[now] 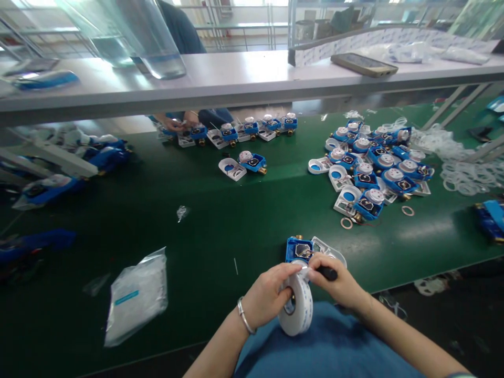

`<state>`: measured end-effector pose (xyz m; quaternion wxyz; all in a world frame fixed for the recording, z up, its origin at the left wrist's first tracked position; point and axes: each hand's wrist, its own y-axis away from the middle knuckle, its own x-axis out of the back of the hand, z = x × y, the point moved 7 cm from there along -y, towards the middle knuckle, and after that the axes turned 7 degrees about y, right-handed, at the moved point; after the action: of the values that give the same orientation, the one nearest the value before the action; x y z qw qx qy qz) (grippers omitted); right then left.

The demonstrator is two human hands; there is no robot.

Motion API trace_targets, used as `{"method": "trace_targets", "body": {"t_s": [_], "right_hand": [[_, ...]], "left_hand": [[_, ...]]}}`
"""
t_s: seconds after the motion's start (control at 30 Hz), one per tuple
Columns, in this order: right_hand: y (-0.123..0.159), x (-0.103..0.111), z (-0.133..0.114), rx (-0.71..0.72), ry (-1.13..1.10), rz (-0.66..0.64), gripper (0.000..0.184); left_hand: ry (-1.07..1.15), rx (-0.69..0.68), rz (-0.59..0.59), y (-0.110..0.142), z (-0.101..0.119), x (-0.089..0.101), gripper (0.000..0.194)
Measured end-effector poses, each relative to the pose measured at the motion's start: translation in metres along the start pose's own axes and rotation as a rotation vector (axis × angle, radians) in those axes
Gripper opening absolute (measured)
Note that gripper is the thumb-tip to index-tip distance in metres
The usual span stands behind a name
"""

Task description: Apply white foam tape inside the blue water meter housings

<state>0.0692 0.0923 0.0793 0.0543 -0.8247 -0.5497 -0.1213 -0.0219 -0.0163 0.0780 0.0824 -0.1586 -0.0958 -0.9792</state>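
My left hand [266, 295] is wrapped round a white roll of tape [296, 311] held over my lap at the table's near edge. My right hand [334, 281] is closed, pinching the tape's free end at the top of the roll and holding a small black object [327, 273]. Just beyond my fingers a blue meter unit with an open white lid [301, 249] lies on the green table [205, 220].
A pile of several blue meter units [370, 168] lies at the right with white rings [460, 163] beyond. One unit [246, 164] lies mid-table. Another person's hands [177, 123] work at a far row of units. A white plastic bag [136, 296] lies at left; a shelf [236, 79] spans overhead.
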Motion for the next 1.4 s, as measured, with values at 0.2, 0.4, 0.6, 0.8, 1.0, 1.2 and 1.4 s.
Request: {"method": "trace_targets", "body": {"t_s": [0.2,0.4,0.6,0.8,1.0,1.2,1.4], "right_hand": [[-0.007,-0.01,0.016,-0.234,-0.167,0.035,0.024],[-0.007,-0.02,0.031,-0.359,-0.322,0.033,0.027],[0.007,-0.011,0.048,-0.324,-0.448,-0.058,0.034],[0.019,0.005,0.033,-0.209,-0.105,-0.24,0.029],[0.017,0.001,0.016,-0.148,0.28,-0.361,0.02],[0.013,-0.005,0.009,-0.037,0.303,-0.468,0.026],[0.006,-0.006,-0.001,0.077,0.336,-0.464,0.019]], "left_hand": [[-0.008,-0.098,0.056,0.007,0.012,-0.001,0.063],[-0.066,-0.174,0.103,0.008,0.025,0.0,0.049],[-0.146,-0.221,0.161,0.009,0.017,0.011,0.039],[-0.261,-0.247,0.147,0.003,0.001,0.022,0.038],[-0.259,-0.265,0.049,-0.007,-0.006,0.018,0.038],[-0.241,-0.34,0.026,-0.008,-0.002,0.015,0.038],[-0.256,-0.422,0.004,-0.005,0.009,0.012,0.033]]}}
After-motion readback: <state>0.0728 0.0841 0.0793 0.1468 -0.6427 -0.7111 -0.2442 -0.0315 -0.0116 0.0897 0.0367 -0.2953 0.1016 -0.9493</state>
